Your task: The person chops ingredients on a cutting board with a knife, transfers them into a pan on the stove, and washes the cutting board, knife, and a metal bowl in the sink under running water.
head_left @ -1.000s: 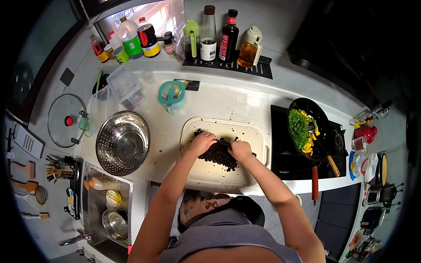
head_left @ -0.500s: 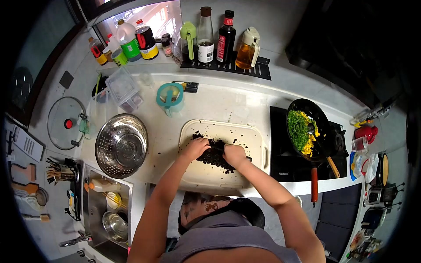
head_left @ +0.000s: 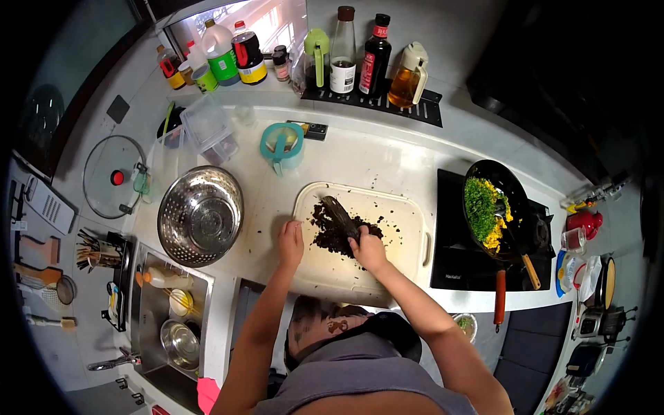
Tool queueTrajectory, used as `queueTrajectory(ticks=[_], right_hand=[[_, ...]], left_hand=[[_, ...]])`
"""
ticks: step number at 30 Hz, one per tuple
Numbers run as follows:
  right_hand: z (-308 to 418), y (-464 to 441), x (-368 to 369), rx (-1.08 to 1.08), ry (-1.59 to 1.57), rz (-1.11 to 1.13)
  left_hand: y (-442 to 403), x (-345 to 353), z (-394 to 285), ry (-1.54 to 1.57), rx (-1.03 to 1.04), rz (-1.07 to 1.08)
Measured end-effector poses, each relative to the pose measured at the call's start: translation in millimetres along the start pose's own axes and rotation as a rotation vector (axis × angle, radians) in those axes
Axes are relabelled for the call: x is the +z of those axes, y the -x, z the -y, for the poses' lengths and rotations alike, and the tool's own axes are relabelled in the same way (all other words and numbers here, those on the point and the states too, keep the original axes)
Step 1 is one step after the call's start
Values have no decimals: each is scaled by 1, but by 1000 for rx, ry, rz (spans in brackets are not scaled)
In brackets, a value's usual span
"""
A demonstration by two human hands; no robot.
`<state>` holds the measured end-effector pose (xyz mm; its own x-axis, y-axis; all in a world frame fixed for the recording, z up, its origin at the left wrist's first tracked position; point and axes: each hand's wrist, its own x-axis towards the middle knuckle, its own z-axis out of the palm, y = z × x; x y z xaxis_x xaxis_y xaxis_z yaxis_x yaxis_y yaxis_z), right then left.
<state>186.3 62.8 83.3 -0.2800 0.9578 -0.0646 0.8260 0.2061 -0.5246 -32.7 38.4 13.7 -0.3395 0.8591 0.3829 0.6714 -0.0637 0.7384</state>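
Observation:
My right hand (head_left: 369,249) is closed around the handle of a kitchen knife (head_left: 340,217). Its broad dark blade slants up and left over a heap of finely chopped dark food (head_left: 330,240), which looks like wood ear mushroom. The heap lies on a cream cutting board (head_left: 404,266) with loose bits scattered around it. At the board's left edge rests my left hand (head_left: 290,243), off the knife, its fingers loosely bent and apparently holding nothing. Part of the knife handle is hidden in my right hand.
A steel colander (head_left: 200,216) stands left of the board, beyond the sink (head_left: 149,332). Behind is a teal-lidded pitcher (head_left: 282,146). On the right, a wok (head_left: 515,207) with chopped greens and yellow egg sits on the black cooktop (head_left: 453,259). Bottles (head_left: 374,59) line the back shelf.
My left hand has left the knife and moved left to the board's edge. The knife has swung, its blade now pointing up and left. The view has shifted slightly.

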Motion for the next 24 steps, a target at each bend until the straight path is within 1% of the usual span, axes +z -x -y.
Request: queueTrajectory(ticks=[1, 3, 4, 6, 7, 8, 10, 13, 17, 18, 21, 24], right_hand=[[7, 1, 6, -31, -53, -23], [26, -1, 18, 1, -184, 56], [33, -1, 27, 22, -254, 90], [35, -3, 61, -9, -343, 95], [40, -4, 70, -37, -322, 68], [40, -6, 75, -26, -305, 113], [42, -4, 71, 42, -284, 153], [27, 5, 63, 9, -281, 79], [-2, 24, 48, 109, -303, 62], [-7, 28, 44, 91, -276, 17], [-11, 38, 12, 85, -233, 5], [-5, 39, -20, 23, -37, 53]], left_hand=[[13, -1, 9, -8, -3, 10], [32, -3, 21, -21, -3, 28], [34, -4, 18, -33, 29, 0], [42, -4, 11, -56, 90, -51], [44, -2, 11, -55, 80, -58], [42, 0, 12, -52, 71, -67], [39, 4, 11, -65, 73, -72], [34, 5, 7, -103, 101, -58], [25, 12, 3, -157, 134, -51], [23, 15, 3, -180, 141, -58], [20, 22, 10, -265, 109, -50], [20, 25, 9, -332, 106, -89]])
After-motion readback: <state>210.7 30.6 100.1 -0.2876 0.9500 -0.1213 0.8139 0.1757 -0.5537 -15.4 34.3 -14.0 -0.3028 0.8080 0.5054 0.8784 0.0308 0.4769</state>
